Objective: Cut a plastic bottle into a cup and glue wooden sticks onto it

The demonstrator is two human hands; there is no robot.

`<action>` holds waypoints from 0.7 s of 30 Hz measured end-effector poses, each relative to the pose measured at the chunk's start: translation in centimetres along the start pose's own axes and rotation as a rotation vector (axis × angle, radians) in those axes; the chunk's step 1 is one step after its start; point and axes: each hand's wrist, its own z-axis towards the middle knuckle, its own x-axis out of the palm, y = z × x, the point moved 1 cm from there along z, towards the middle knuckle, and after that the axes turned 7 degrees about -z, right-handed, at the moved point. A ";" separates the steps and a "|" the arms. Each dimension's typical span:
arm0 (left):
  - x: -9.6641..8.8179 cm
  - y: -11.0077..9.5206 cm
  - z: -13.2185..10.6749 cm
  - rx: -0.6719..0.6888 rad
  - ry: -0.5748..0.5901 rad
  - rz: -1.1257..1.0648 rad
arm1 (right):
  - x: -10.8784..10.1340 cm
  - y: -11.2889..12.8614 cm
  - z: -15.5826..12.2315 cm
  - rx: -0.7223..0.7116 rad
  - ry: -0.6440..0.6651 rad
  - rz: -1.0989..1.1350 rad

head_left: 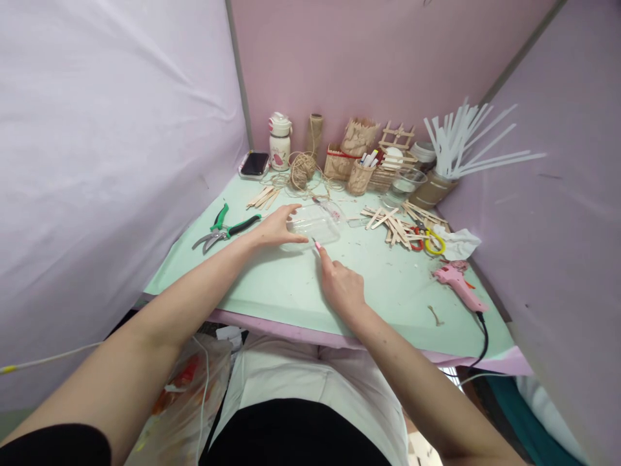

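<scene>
A clear plastic container [315,223] lies on the green tabletop in front of me. My left hand [280,228] is closed around its left end, thumb along the near side and fingers at the far side. In my right hand [342,285] is a small pink knife [317,245], most of it hidden by the fingers. Its dark, narrow tip points at the near edge of the container; whether it touches I cannot tell. Left of the container lie green-and-black pruning shears [224,231]. Wooden craft sticks [388,226] are piled to the right.
A pink glue gun [458,285] with a black cord and yellow-handled scissors [435,242] lie at right. Along the back stand a bottle [280,145], a twine ball [303,169], a pen holder [359,178] and white glue sticks [460,145]. A phone [255,164] sits back left.
</scene>
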 end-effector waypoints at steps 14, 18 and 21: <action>-1.7 0.2 0.8 -0.207 0.076 -0.186 | -5.9 -1.0 -1.2 0.031 0.056 0.058; -1.9 0.3 0.6 -0.219 0.093 -0.254 | -6.6 -1.5 -2.5 0.061 -0.014 0.087; -1.6 0.2 0.7 -0.223 0.130 -0.318 | -6.8 -1.8 -2.1 0.094 -0.081 0.112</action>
